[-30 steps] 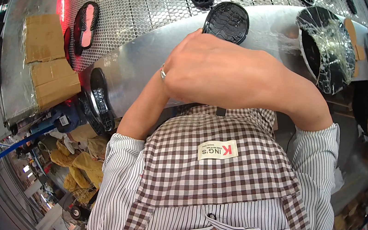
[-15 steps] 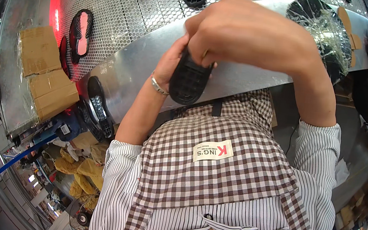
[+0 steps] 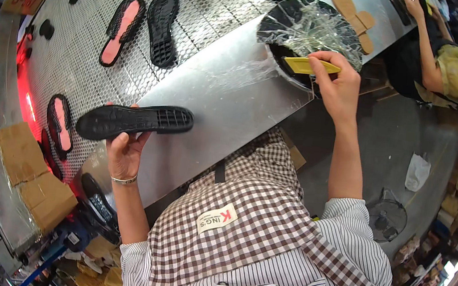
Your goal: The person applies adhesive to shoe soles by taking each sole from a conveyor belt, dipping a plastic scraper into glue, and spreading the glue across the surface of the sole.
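Observation:
My left hand (image 3: 126,155) grips a black shoe sole (image 3: 134,122) and holds it up over the metal edge of the work surface. The sole's grid of square hollows shows at its right end. At the right, my right hand (image 3: 337,87) pinches a flat yellow tool (image 3: 303,66) over a round black tub (image 3: 273,27). Crinkled clear film (image 3: 322,31) covers most of the tub's top, leaving a dark gap near me. The yellow tool lies across that gap; whether it has bristles or a blade, I cannot tell.
On the mesh belt (image 3: 97,21) lie another black sole (image 3: 162,27) and several pink-topped shoe pieces (image 3: 123,31). Tan sole-shaped pieces (image 3: 350,14) sit beyond the tub. Cardboard (image 3: 34,175) rests at the left. A co-worker's arm (image 3: 426,47) reaches in at the far right.
My right hand has left the sole and moved right to the tub, where the yellow tool now shows. My left hand has moved left, turning the sole lengthwise. The view has swung right.

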`<state>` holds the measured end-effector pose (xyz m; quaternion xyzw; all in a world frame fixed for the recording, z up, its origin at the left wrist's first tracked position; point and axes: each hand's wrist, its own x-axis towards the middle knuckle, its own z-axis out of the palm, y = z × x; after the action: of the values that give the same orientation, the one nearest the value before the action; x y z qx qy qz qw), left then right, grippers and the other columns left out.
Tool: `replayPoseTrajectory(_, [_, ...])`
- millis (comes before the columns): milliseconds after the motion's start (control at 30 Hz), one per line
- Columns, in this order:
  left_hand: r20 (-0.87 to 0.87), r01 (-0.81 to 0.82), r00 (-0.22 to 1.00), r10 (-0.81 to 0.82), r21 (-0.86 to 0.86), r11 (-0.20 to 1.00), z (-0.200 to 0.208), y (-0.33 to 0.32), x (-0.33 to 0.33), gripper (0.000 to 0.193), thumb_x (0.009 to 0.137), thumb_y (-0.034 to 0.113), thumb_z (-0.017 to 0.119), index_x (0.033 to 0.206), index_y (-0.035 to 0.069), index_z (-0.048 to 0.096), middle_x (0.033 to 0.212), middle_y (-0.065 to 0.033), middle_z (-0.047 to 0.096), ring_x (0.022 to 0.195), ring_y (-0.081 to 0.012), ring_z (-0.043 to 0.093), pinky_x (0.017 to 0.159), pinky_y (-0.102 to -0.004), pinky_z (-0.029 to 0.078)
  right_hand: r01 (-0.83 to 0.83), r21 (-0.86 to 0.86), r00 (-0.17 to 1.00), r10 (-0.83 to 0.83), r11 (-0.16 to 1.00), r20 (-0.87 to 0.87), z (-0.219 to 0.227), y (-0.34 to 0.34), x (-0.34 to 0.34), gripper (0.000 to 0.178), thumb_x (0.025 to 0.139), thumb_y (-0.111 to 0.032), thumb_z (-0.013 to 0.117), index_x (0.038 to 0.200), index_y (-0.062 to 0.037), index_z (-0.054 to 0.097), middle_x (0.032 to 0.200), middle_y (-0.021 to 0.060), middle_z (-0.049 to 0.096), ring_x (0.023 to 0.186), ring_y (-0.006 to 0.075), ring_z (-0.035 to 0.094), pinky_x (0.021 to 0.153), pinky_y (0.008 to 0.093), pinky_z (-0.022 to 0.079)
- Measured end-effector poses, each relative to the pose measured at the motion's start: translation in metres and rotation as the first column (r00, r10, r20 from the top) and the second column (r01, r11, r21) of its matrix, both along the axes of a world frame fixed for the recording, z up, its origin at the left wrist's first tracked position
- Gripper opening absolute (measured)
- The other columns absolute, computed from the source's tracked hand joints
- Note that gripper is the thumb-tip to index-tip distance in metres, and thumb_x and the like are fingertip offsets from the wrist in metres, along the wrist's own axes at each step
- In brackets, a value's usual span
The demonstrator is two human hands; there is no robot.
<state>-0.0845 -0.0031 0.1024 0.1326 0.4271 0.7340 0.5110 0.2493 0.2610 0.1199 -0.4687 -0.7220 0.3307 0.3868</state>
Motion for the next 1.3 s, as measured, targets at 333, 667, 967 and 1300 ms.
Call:
replayPoseTrajectory(333, [-0.168,-0.126,0.979,0.113,-0.065,0.99,0.01,0.017,0.025,0.095,0.074,-0.017,0.054,0.148,0.029,0.017,0.143,-0.0163,0.038,0.127,-0.0293,0.047,0.098,-0.0423,0.05,0.015,-0.204,1.0,-0.019,0.979,-0.017,-0.015,0.009,0.003,0.015,0.088,-0.016,0.066,0.091,-0.001,0.068,0.073,-0.0006,0.063,0.06,0.0035,0.054,0.054,0.02,0.043])
replayPoseTrajectory(667, [-0.416,-0.219,0.89,0.188,-0.03,0.975,0.003,0.008,0.046,0.091,0.075,-0.013,0.063,0.148,0.019,0.018,0.122,-0.0115,0.053,0.111,-0.0245,0.056,0.096,-0.0396,0.048,-0.062,-0.395,0.956,-0.058,0.916,-0.286,-0.008,0.004,-0.004,0.017,0.088,-0.018,0.067,0.093,-0.0018,0.066,0.071,-0.0016,0.06,0.056,0.0029,0.052,0.048,0.0169,0.039])
replayPoseTrajectory(967, [-0.701,-0.192,0.705,0.11,-0.039,0.981,-0.002,-0.003,0.063,0.054,0.074,0.006,0.075,0.124,0.003,0.053,0.116,-0.0074,0.061,0.104,-0.018,0.06,0.091,-0.0307,0.047,-0.404,-0.353,0.755,0.09,0.844,-0.65,0.028,-0.072,-0.088,0.013,0.091,-0.01,0.062,0.095,0.0017,0.063,0.077,0.0051,0.065,0.056,0.0089,0.062,0.047,0.0185,0.046])
replayPoseTrajectory(1300, [-0.901,-0.262,0.408,0.151,0.043,0.964,0.002,-0.004,0.07,0.081,0.069,0.006,0.077,0.138,0.004,0.034,0.115,-0.009,0.058,0.101,-0.018,0.059,0.088,-0.0317,0.049,-0.483,-0.393,0.686,0.06,0.782,-0.725,0.013,-0.086,-0.13,0.013,0.092,-0.011,0.062,0.095,0.0008,0.063,0.077,0.0064,0.065,0.058,0.0092,0.063,0.048,0.0189,0.047])
